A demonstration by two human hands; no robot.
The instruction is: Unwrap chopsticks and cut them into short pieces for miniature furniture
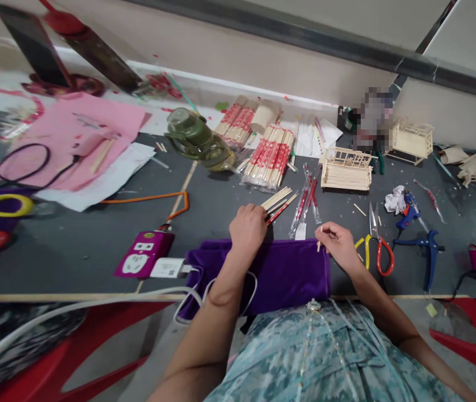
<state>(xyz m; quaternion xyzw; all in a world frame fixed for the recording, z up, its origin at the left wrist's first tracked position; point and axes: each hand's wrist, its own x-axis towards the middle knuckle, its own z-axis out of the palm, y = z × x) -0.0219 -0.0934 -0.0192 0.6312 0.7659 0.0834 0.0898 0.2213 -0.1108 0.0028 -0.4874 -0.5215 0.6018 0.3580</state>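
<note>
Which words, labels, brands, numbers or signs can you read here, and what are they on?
None can be read with certainty.
White charger: a small square code and print, too small.
Purple socket box beside it: a small greenish label, too small.
White slip by the plastic packets: any print is too small to tell.

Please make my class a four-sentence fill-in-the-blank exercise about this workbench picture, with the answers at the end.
1. The cloth between the left hand and the right hand is ____ in colour.
2. Of the two hands, the one closer to the loose sticks is the ____ one.
3. The scissors beside the right hand have one red handle and one ____ handle.
4. The bottle near the stick packets is ____.

Missing words: purple; left; yellow; green.
</note>
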